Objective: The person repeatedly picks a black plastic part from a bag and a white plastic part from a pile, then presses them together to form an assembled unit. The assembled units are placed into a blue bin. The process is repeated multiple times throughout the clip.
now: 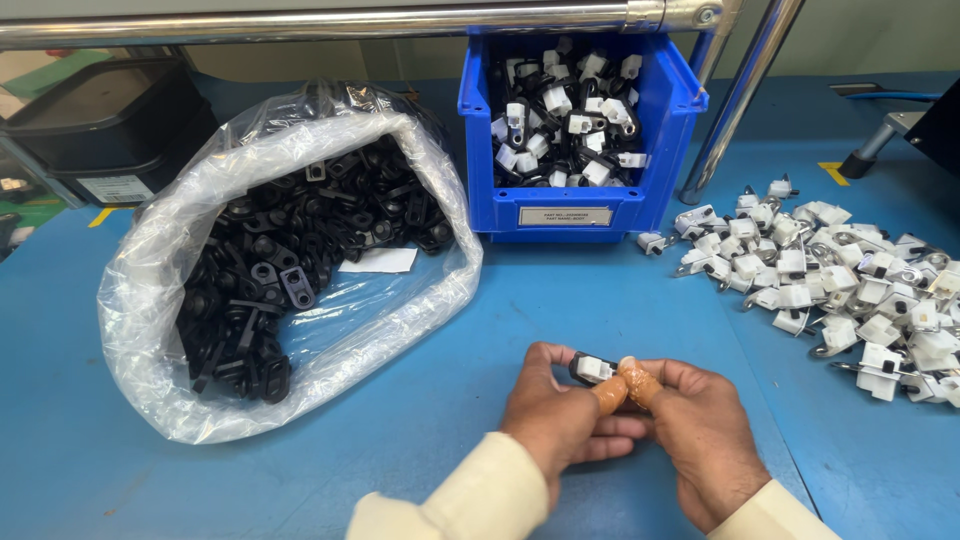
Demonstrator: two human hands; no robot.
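Observation:
My left hand (560, 415) and my right hand (700, 430) meet low in the middle of the view, above the blue table (560, 300). Between their fingertips they hold a small part (591, 369) made of a black piece and a white clip pressed together. Both thumbs wear orange rubber finger covers and press on the part. Cream sleeves cover both wrists.
A clear plastic bag (160, 300) full of black plastic parts lies open at the left. A blue bin (575, 130) with joined black-and-white parts stands at the back centre. A heap of white clips (840, 280) lies at the right. A metal rail (320, 20) crosses the top.

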